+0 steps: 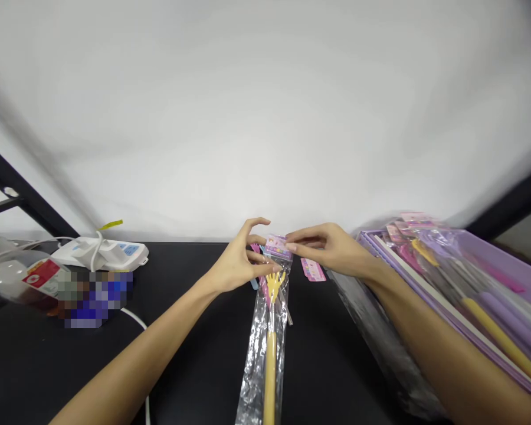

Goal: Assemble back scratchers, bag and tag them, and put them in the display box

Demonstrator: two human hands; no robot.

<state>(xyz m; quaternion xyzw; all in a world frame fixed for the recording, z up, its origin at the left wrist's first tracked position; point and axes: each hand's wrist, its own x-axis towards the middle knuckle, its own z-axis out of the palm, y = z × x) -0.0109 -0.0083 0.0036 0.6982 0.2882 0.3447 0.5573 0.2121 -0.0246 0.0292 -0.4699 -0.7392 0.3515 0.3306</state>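
Wall [265, 118] white, behind black table [186, 366]. Lilac box [495, 252] at right, holding bagged sticks [491, 321]. Centre: yellow hand-topped stick [269, 369] in clear sleeve [253, 366], lengthwise on table, top end by both hands. Bottle [38, 277] and white power strip [135, 254] far left. Right hand [325, 245]: thumb and fingers pinching right edge of label card [276, 245] at sleeve's top. Left hand [232, 262]: fingers curved at card's left side, can't tell if gripping. Pink cards [313, 270] near right hand.
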